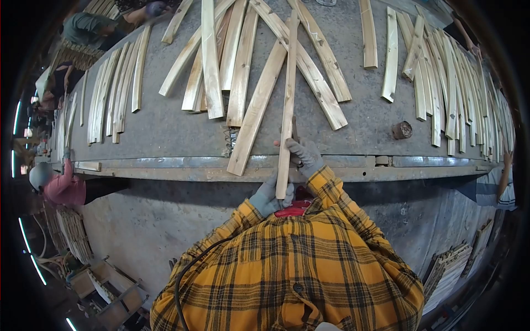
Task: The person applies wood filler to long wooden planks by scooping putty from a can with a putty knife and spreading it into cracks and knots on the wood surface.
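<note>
A long narrow wooden slat (288, 110) points away from me, its near end over the table's front edge. My left hand (267, 196), in a grey glove, is closed on that near end. My right hand (305, 156), gloved too, grips the slat's right side farther up; a thin dark tool (295, 128) sticks up from this hand, and its lower part is hidden. Just left of the held slat, a wider slat (256, 110) lies slanted on the table. Another slanted slat (317, 83) lies to the right, beyond my hands.
The grey metal table (353, 140) carries loose slats (212, 66) ahead and rows of slats (441, 83) at the right. A small rusty can (402, 130) stands right of centre. A person in pink (65, 182) is at the left edge, another person (497, 182) at the right.
</note>
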The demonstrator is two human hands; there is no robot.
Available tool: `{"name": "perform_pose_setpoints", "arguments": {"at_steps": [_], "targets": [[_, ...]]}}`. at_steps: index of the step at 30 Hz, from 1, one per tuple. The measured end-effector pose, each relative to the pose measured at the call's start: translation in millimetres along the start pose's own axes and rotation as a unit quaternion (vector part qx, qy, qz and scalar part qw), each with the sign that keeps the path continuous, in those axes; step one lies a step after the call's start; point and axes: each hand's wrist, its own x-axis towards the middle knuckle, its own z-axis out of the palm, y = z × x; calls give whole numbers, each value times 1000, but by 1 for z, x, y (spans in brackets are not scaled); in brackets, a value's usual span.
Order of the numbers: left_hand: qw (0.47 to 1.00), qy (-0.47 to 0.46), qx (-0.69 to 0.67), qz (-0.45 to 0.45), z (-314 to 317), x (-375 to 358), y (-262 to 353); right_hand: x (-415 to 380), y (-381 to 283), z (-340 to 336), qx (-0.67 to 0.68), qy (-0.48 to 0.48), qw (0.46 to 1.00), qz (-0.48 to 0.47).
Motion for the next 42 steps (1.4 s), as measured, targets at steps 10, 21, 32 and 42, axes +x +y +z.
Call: {"name": "perform_pose_setpoints", "arguments": {"at_steps": [10, 21, 32, 42], "targets": [[611, 370, 615, 334, -7, 12, 76, -132, -128, -108, -326, 145, 927, -110], [851, 15, 504, 148, 153, 192, 77, -73, -51, -78, -173, 133, 973, -72], [683, 157, 705, 111, 95, 22, 71, -67, -104, -90, -477, 262, 741, -394], [761, 160, 627, 52, 99, -1, 68, -44, -79, -63, -634, 312, 617, -347]]}}
